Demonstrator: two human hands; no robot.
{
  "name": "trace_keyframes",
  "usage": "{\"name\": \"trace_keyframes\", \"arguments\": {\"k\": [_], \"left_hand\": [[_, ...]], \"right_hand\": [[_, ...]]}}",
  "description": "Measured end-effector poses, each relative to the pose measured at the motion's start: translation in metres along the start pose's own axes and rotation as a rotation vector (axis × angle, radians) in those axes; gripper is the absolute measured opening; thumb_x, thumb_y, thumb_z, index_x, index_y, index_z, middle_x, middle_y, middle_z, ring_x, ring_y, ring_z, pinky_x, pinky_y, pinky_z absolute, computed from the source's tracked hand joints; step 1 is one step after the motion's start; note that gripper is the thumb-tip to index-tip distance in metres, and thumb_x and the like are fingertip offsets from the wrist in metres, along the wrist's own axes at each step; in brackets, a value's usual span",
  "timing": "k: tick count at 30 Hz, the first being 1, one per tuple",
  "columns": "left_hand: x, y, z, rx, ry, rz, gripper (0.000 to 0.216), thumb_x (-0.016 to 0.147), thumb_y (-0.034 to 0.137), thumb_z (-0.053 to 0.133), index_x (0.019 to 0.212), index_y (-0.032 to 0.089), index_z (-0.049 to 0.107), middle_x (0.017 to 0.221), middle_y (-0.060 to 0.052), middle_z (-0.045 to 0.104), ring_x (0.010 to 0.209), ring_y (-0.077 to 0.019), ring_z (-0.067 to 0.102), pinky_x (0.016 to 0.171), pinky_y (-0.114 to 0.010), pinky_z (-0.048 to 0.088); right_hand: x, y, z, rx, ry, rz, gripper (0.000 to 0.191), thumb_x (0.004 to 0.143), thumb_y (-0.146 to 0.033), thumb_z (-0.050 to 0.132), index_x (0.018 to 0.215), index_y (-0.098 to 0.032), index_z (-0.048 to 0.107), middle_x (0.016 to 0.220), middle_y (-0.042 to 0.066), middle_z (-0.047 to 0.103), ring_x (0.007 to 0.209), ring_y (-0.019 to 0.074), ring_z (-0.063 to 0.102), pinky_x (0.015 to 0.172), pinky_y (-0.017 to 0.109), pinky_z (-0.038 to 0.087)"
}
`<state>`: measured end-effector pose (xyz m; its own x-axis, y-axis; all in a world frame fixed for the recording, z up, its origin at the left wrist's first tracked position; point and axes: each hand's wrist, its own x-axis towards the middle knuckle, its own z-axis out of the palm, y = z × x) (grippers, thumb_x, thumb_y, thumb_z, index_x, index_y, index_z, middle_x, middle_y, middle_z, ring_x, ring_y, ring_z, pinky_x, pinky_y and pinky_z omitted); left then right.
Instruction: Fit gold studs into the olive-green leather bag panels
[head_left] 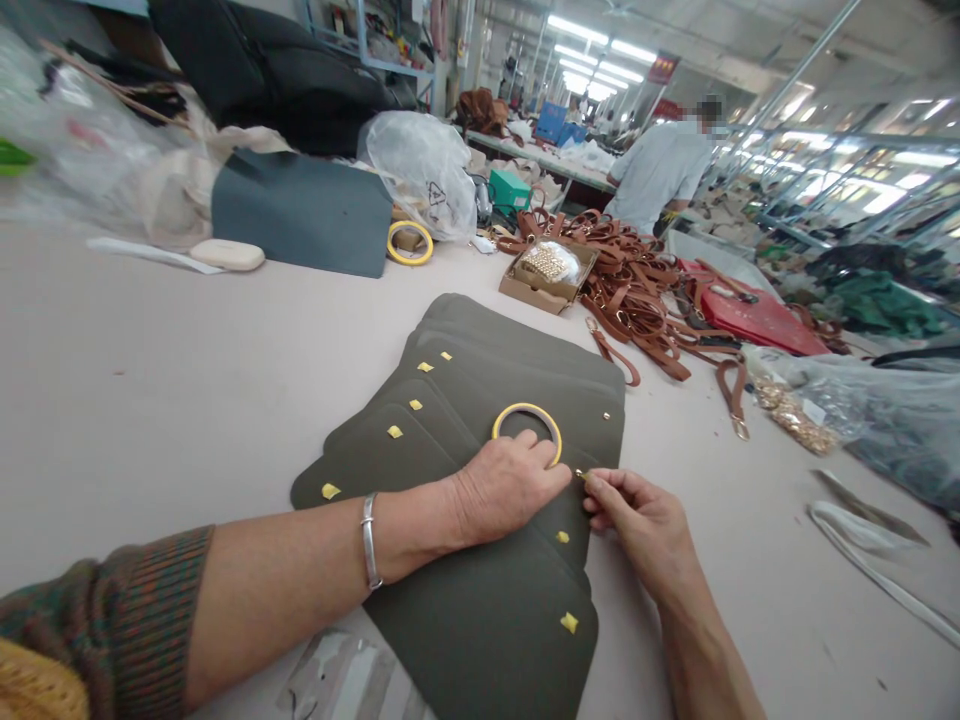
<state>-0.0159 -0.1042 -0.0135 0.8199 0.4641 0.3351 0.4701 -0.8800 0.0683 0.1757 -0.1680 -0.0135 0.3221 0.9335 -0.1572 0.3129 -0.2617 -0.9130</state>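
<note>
Several dark olive panels (487, 640) lie overlapped in a fanned stack, with small yellow tape pieces (395, 432) stuck along both sides. My left hand (510, 485), a silver bangle on its wrist, is closed over the stack. A roll of yellow tape (527, 408) rises from behind its fingers, which hide the roll's lower part. At the panels' right edge my right hand (637, 510) pinches a small piece of yellow tape (583, 476) beside a tiny gold fitting. Another small metal fitting (607, 416) shows bare on a panel farther up.
Beyond the stack stand a cardboard box of gold hardware (546, 285) and a heap of brown straps (630, 290). A second tape roll (409, 243) lies by a dark grey sheet (307, 215). Bagged gold fittings (799, 415) sit right. A person (660, 170) stands in the background.
</note>
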Motion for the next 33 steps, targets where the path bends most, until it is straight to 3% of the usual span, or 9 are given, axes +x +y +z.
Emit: {"name": "trace_keyframes", "arguments": {"k": [5,11,13,15,18,21,27,33], "left_hand": [[0.0,0.003,0.0,-0.019,-0.046,-0.015,0.017,0.094,0.017,0.04,0.088,0.017,0.056,0.09,-0.008,0.057,0.083,-0.0225,0.053,0.065,-0.034,0.049],[-0.001,0.006,0.0,-0.021,-0.082,-0.043,0.017,0.094,0.017,0.039,0.091,0.016,0.056,0.089,-0.009,0.056,0.083,-0.0238,0.054,0.061,-0.034,0.05],[-0.002,0.007,0.0,-0.022,-0.092,-0.052,0.018,0.094,0.017,0.039,0.092,0.017,0.056,0.088,-0.009,0.057,0.082,-0.0239,0.054,0.06,-0.034,0.05],[-0.002,0.007,0.0,-0.022,-0.092,-0.05,0.018,0.094,0.017,0.038,0.092,0.017,0.056,0.088,-0.009,0.057,0.081,-0.0233,0.055,0.062,-0.034,0.05],[-0.003,0.006,-0.001,-0.029,-0.075,-0.035,0.018,0.094,0.018,0.038,0.092,0.018,0.055,0.088,-0.008,0.058,0.079,-0.0217,0.056,0.066,-0.035,0.05],[-0.003,0.004,-0.002,-0.039,-0.075,-0.03,0.015,0.092,0.016,0.039,0.091,0.018,0.054,0.086,-0.007,0.059,0.076,-0.0212,0.058,0.067,-0.036,0.05],[0.0,-0.001,-0.004,-0.044,-0.097,-0.037,0.012,0.086,0.012,0.044,0.094,0.017,0.051,0.089,-0.007,0.06,0.074,-0.022,0.061,0.06,-0.034,0.051],[0.003,-0.007,-0.009,-0.034,-0.045,0.014,0.01,0.089,0.014,0.042,0.095,0.016,0.05,0.089,-0.007,0.059,0.073,-0.0202,0.062,0.058,-0.031,0.048]], "right_hand": [[0.0,0.0,0.008,-0.302,0.046,-0.084,0.037,0.078,-0.051,0.061,0.084,-0.017,0.072,0.062,0.003,0.066,0.053,0.0152,0.059,0.05,0.026,0.048],[0.005,-0.005,0.017,-0.533,0.154,-0.231,0.028,0.077,-0.044,0.056,0.075,-0.021,0.071,0.073,0.005,0.073,0.065,0.0209,0.067,0.064,0.032,0.05],[0.006,-0.005,0.018,-0.547,0.162,-0.234,0.026,0.077,-0.043,0.056,0.076,-0.021,0.07,0.072,0.005,0.073,0.066,0.021,0.068,0.065,0.032,0.05],[0.006,-0.003,0.017,-0.498,0.173,-0.206,0.029,0.076,-0.043,0.059,0.089,-0.019,0.069,0.067,0.003,0.07,0.061,0.0197,0.066,0.062,0.032,0.051],[0.003,0.003,0.011,-0.268,0.148,-0.097,0.044,0.077,-0.051,0.062,0.105,-0.016,0.063,0.063,0.002,0.067,0.052,0.0174,0.062,0.052,0.03,0.051],[-0.003,0.007,0.007,-0.208,0.092,-0.074,0.042,0.079,-0.055,0.06,0.091,-0.016,0.067,0.064,0.004,0.067,0.053,0.0165,0.062,0.05,0.028,0.051],[-0.003,0.002,0.015,-0.559,0.175,-0.348,0.029,0.084,-0.044,0.054,0.08,-0.021,0.072,0.077,0.005,0.073,0.067,0.0192,0.066,0.066,0.03,0.049],[-0.001,-0.006,0.02,-0.785,0.144,-0.414,0.025,0.087,-0.036,0.048,0.076,-0.022,0.065,0.07,0.001,0.065,0.062,0.0149,0.058,0.061,0.027,0.039]]}}
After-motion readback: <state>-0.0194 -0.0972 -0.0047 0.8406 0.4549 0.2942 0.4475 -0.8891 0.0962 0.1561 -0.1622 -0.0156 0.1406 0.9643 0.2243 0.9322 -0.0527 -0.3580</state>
